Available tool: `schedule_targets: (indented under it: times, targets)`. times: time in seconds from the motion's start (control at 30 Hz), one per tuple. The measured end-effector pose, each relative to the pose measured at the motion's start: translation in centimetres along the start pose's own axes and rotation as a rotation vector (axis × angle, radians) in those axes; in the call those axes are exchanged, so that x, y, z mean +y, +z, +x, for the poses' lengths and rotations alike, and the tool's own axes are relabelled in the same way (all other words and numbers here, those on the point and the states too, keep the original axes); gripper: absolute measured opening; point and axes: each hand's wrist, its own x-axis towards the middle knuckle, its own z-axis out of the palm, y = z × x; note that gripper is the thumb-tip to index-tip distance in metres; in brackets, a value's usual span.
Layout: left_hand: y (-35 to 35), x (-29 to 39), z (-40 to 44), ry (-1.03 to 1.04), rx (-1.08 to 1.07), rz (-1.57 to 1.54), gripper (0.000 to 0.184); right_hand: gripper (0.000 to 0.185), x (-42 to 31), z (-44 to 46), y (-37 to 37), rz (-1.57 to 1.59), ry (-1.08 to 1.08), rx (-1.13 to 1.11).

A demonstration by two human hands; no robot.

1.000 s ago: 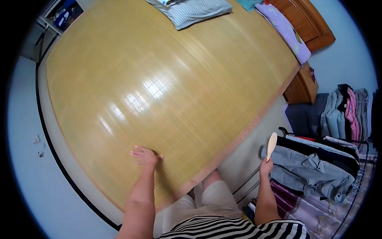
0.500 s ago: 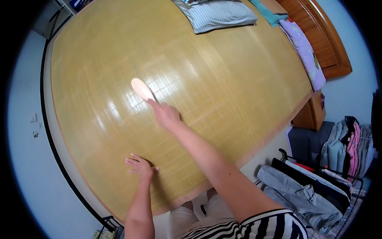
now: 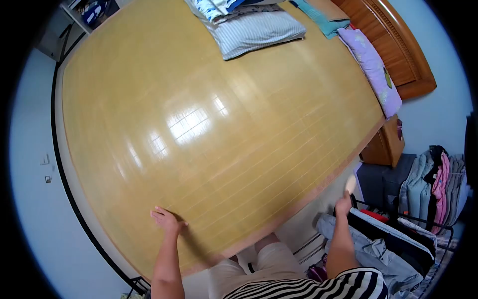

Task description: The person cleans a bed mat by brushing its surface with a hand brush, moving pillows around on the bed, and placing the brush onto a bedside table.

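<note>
My left hand [image 3: 168, 221] rests on the yellow woven mat [image 3: 239, 164] covering the bed, near its front edge, with its fingers spread. Off to the right, beyond the mat's edge, my right hand [image 3: 343, 204] is closed around the handle of a pale, oval-headed brush [image 3: 351, 184]. The brush points upward in the view, beside the clothes rack; I cannot make out its bristles.
A striped pillow [image 3: 259, 32] lies at the top of the mat. By the wooden headboard [image 3: 398, 55] is a purple pillow [image 3: 373, 70]. Grey trousers [image 3: 378, 259] and other clothes hang on a rack [image 3: 358, 201] at lower right. A wooden nightstand [image 3: 386, 144] stands beyond.
My right hand has swung the brush from the middle of the mat out to the right, past the bed's edge. My left hand stays on the mat, slightly lower in view. The view has shifted.
</note>
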Motion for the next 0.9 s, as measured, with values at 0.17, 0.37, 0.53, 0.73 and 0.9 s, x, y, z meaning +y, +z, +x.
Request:
schedule_targets:
  times: [0.17, 0.37, 0.53, 0.73, 0.9]
  targets:
    - [-0.3, -0.2, 0.9, 0.072, 0.033, -0.040, 0.129, 0.045, -5.3, -4.3, -4.0, 0.066, -0.112, 0.029]
    - [-5.8, 10.6, 4.0, 0.772, 0.399, -0.467, 0.091, 0.045, -22.9, -10.2, 7.9, 0.365, -0.793, -0.362]
    - [-8.0, 22.3, 5.5, 0.451, 0.524, -0.381, 0.069, 0.055, -41.1, -16.2, 11.6, 0.128, -1.233, -0.626]
    - [-4.3, 25.3, 6.4, 0.310, 0.800, -0.176, 0.060, 0.052, -48.3, -10.2, 12.3, -0.100, -1.239, -0.573]
    - [-5.0, 25.2, 6.1, 0.338, 0.786, -0.208, 0.060, 0.045, -39.3, 1.6, 11.1, -0.113, -0.940, -0.289]
